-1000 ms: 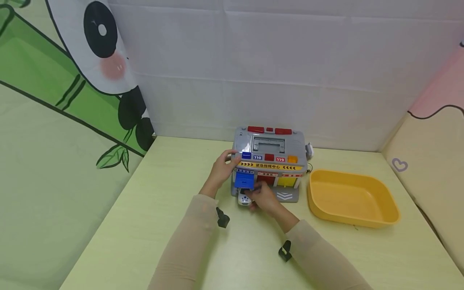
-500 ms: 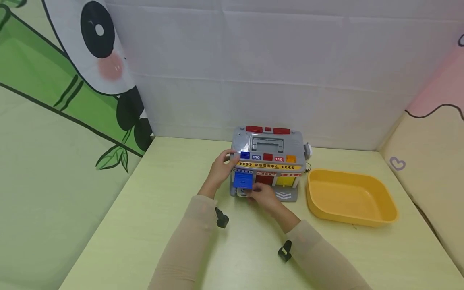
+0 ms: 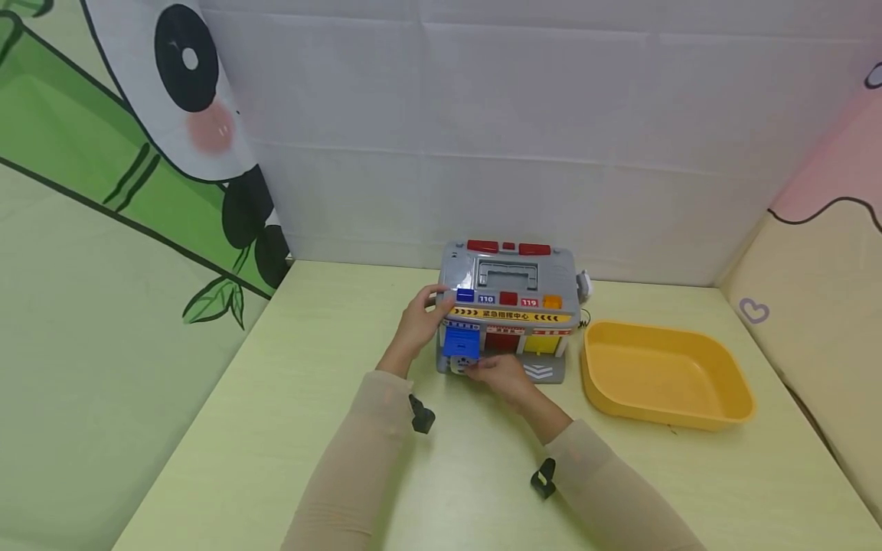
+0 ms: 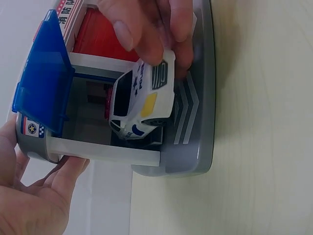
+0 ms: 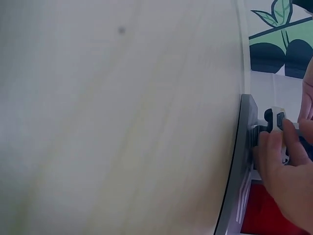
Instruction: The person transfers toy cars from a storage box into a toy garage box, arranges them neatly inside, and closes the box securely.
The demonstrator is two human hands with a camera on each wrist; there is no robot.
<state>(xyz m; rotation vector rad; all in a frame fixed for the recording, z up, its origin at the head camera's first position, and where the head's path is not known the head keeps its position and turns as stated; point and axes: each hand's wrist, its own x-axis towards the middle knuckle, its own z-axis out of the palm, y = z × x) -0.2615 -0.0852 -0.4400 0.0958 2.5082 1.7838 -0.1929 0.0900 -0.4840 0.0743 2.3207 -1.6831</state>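
Note:
A grey toy rescue station point(image 3: 451, 264) with coloured garage doors stands on the table in the head view. My left hand point(image 3: 416, 325) grips its left side, thumb near the top front corner. The blue door point(image 4: 46, 78) is swung up over the left bay. A small white toy police car point(image 4: 146, 90) sits partly inside that bay, tilted, its grille end facing out over the ramp. My right hand point(image 3: 506, 376) pinches this outer end between thumb and fingers, seen also in the left wrist view. The car's far end is hidden in the bay.
To the right of the station stands a yellow tray point(image 3: 668, 417). The red door point(image 3: 503, 342) and yellow door point(image 3: 543, 344) beside the blue one are down. A white hanging cloth point(image 3: 372, 207) backs the table.
The police car has moved from the ramp inward under the raised blue door, with my right hand following it and ending slightly lower. My left hand keeps its hold on the station.

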